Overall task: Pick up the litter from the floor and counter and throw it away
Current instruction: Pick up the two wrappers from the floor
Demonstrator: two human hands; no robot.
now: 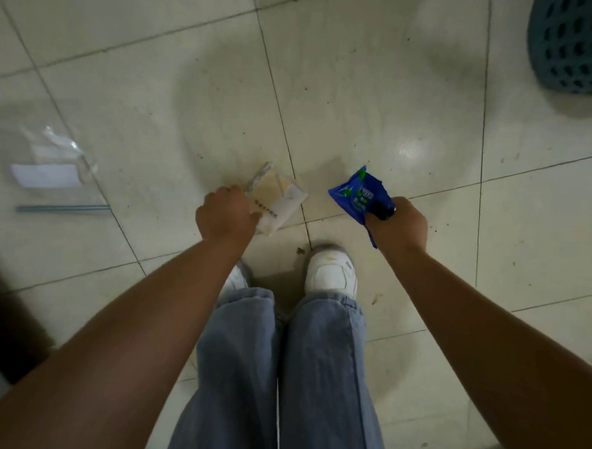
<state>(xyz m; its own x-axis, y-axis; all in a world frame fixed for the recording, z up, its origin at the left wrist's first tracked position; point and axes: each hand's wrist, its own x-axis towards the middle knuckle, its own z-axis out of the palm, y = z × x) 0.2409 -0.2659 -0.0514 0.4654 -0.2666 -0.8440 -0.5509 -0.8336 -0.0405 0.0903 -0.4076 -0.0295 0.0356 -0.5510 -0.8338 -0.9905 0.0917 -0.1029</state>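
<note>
Head camera, looking straight down at a pale tiled floor: I see both of my bare arms reaching toward the tiles in front of a pair of white shoes and blue jeans. My left hand is curled closed over the near edge of a pale cream wrapper, which carries a white label and sits just past the toes, close to where two grout lines cross; I cannot tell whether it is lifted clear of the floor or lying on it. My right hand is clenched around a crumpled blue wrapper with green and white print, its free end sticking up and away from the fist, and something small and dark shows at the thumb. Well off toward the floor's left edge lies a clear plastic zip bag with a blue seal strip along its near side and white paper inside, flat on the tiles and apart from both hands. At the top right corner stands part of a dark blue perforated basket. Small dark crumbs dot the tiles near the right shoe.
</note>
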